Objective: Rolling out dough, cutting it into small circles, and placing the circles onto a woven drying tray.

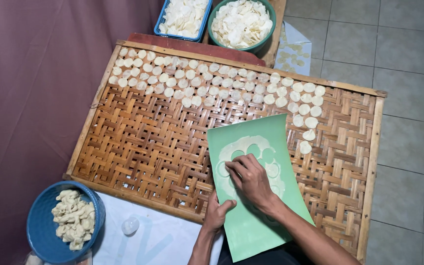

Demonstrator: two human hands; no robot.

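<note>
The right hand [249, 177] picks with its fingertips at the cut dough sheet [251, 147] on the green mat [271, 137]; the left hand [217, 213] grips the mat's near-left edge over the woven bamboo tray [143, 142].

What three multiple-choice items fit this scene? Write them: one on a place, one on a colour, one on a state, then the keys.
1. Where does the green sheet lie?
A. on the near right part of the woven bamboo tray
B. inside the blue bowl
C. on the tiled floor

2. What colour is the bowl of dough scraps at the near left?
A. red
B. blue
C. white

3. What is the right hand doing?
A. hanging in the air above the tray
B. gripping a bowl rim
C. resting with its fingers on the thin dough layer on the sheet

Keys: 1 A, the sheet rests on the tray, its near edge held by the left hand. 2 B, its rim and wall are blue. 3 C, the fingertips touch the dough among the round cut-outs.
</note>
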